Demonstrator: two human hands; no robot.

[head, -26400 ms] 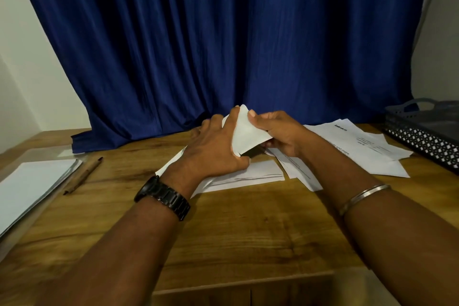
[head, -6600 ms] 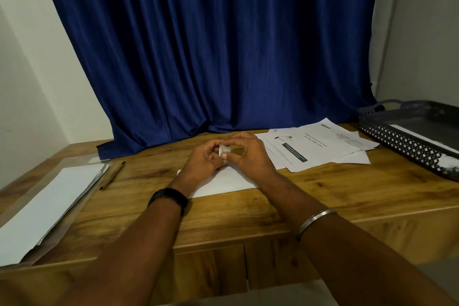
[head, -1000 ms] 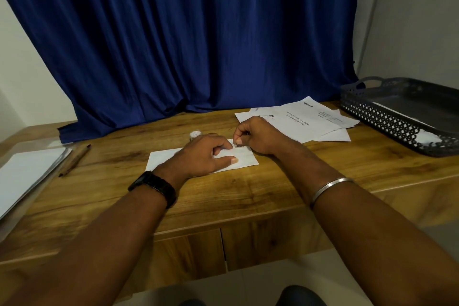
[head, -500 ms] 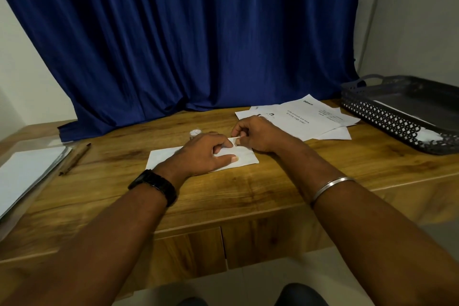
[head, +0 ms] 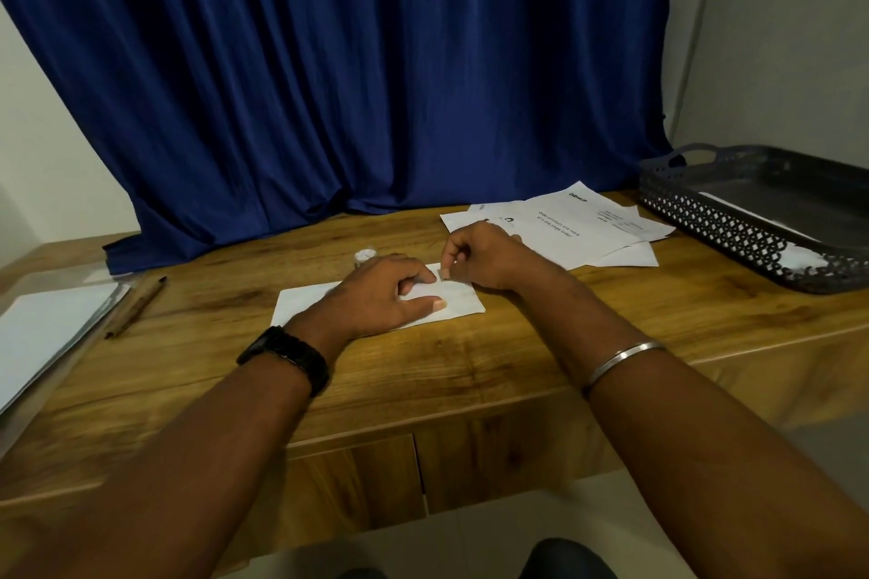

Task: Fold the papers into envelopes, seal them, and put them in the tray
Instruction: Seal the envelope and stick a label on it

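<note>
A folded white envelope (head: 463, 299) lies flat on the wooden table (head: 470, 357), in the middle. My left hand (head: 381, 292) rests on it and presses it down, thumb stretched toward the right. My right hand (head: 484, 256) pinches a small piece of tape (head: 442, 273) at the envelope's top edge, right beside my left fingertips. A small white tape roll (head: 366, 255) sits just behind my left hand. The dark perforated tray (head: 733, 226) stands at the right end of the table with a white envelope (head: 799, 256) lying in it.
Several printed sheets (head: 564, 226) lie spread between my right hand and the tray. A brown pen (head: 136, 306) and a stack of blank paper (head: 47, 324) lie at the left. A blue curtain (head: 376, 85) hangs behind the table.
My right hand's pinch has come down a little onto the envelope's top edge. My left hand has stayed pressed on the envelope.
</note>
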